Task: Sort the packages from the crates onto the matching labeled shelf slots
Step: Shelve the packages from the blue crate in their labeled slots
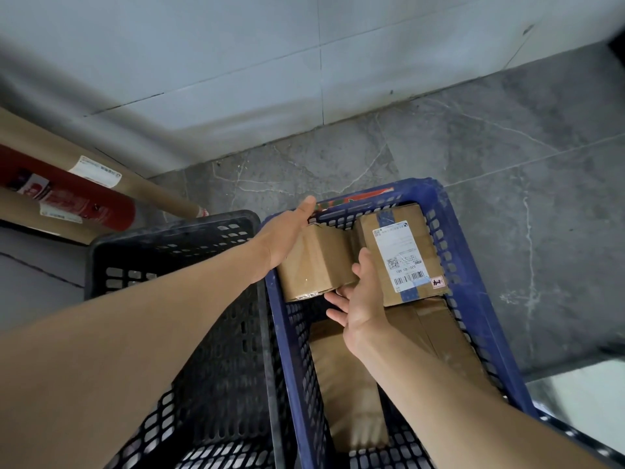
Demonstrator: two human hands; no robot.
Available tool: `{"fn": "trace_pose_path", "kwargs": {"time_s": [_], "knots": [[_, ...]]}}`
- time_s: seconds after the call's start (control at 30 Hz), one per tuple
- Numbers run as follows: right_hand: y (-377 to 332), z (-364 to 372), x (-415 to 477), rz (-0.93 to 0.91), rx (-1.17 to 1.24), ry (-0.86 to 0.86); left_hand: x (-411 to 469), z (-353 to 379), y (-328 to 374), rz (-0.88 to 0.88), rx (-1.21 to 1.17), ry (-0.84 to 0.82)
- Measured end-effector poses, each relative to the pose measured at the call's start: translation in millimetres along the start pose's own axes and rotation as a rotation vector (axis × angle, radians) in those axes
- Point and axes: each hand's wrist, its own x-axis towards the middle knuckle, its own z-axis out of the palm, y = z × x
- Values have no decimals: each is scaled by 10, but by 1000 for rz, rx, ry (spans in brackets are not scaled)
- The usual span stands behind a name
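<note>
Perforated blue plastic crate (pixel 449 231), scuffed and dusty. Beside it, perforated black plastic crate (pixel 169 252), matt. Brown cardboard box (pixel 314 262) under glossy clear tape. Second cardboard box (pixel 372 238) bearing white paper label (pixel 399 255). Grey stone floor (pixel 473 157), veined, smooth.

2 bare forearms enter from the lower left and lower right of the frame, with no sleeve, watch or band visible on either. The left hand (pixel 287 238) and right hand (pixel 363 299) wear no gloves or rings; nails are short and plain
</note>
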Motion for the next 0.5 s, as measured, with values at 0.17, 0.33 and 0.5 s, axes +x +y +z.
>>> {"fn": "trace_pose_path", "kwargs": {"time_s": [0.17,0.33,0.5], "knots": [[-24,-20,-164,-156,-62,132,-207,77,-15,-16,-19,33],[-179,-110,-274,-305,-288,216,-438,163,-171,-233,-193,39],[-194,-373,-225,-291,-621,249,-558,390,-447,-443,-312,-65]]}}
